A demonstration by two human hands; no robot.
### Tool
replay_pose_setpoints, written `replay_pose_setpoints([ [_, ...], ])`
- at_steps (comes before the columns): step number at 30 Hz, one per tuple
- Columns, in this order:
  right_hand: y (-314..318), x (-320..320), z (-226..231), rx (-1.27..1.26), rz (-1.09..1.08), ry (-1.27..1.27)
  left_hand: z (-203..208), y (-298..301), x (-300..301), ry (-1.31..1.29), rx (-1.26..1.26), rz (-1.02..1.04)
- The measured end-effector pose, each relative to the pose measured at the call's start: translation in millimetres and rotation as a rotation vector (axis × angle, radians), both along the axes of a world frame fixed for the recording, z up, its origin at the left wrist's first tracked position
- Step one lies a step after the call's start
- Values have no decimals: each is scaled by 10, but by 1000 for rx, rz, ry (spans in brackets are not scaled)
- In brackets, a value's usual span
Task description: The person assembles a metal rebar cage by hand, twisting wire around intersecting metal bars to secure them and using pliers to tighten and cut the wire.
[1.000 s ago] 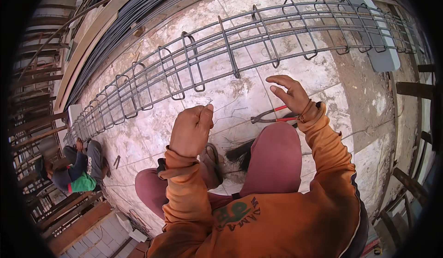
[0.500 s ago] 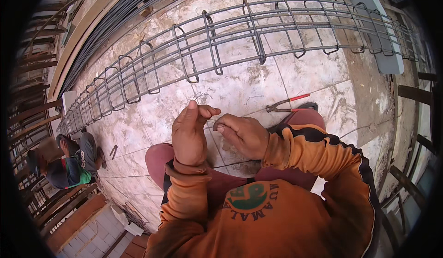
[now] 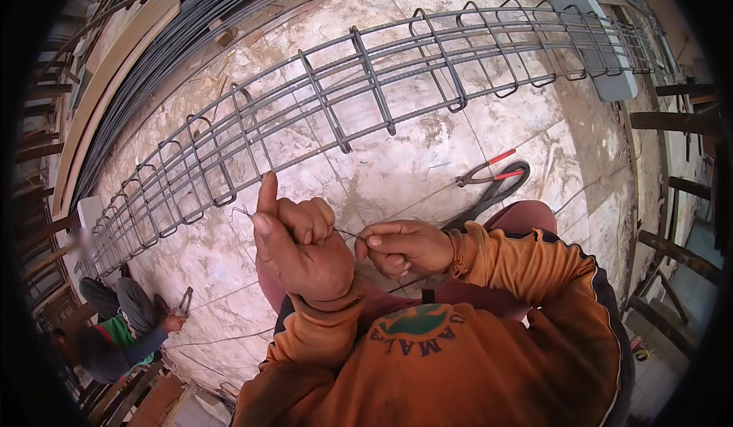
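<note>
My left hand [image 3: 304, 245] is closed on thin tie wire [image 3: 347, 233], its index finger pointing up and its other fingers curled. Loose wire ends stick out beside its thumb. The wire runs across to my right hand [image 3: 406, 248], where thumb and fingers pinch it. Both hands are above my lap, in front of a long rebar cage [image 3: 341, 141] of bars and square stirrups. Pincers with red handles [image 3: 496, 157] lie on the floor to the right of my hands.
At the left, a co-worker [image 3: 114, 351] squats near the cage, holding pliers [image 3: 185, 300]. Pale blocks [image 3: 611, 76] are under the cage's ends. A bundle of steel bars [image 3: 164, 61] and wooden boards [image 3: 126, 76] lie at the far left. Dark beams [image 3: 676, 124] stand at the right.
My view has shifted. My hands have drawn slightly apart, with wire stretched between them, and my left index finger has straightened. The co-worker now holds the pliers that lay on the floor.
</note>
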State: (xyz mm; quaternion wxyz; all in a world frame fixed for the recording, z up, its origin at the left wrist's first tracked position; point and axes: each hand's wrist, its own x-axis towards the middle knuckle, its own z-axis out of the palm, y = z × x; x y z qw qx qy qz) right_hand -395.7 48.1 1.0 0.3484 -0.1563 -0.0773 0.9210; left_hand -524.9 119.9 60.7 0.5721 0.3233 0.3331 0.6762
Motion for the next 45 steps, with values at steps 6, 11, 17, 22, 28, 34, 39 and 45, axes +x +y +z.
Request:
replay_pose_setpoints([
  [6, 200, 598, 107, 809, 330, -1087, 52, -66, -168, 527, 270, -581],
  [11, -322, 2299, -1264, 674, 742, -2063, -5, -164, -80, 682, 377, -1096],
  [17, -1041, 2753, -2464, 462, 670, -2350, -125, -137, -152, 928, 314, -1453],
  [22, -821, 2317, -2513, 384, 538, -2375, -163, -90, -306, 839, 189, -1382],
  [28, 18, 1352, -1103, 187, 98, -1151, -208, -16, -208, 440, -198, -1108],
  [34, 337, 344, 421, 332, -10, -769, -482, -61, -221, 537, 72, -1035],
  [39, 274, -87, 628, 308, -314, -1285, -443, 68, -223, 248, -85, -1130],
  [45, 318, -357, 754, 278, -739, -1394, -367, 94, -229, -183, -303, -1142],
])
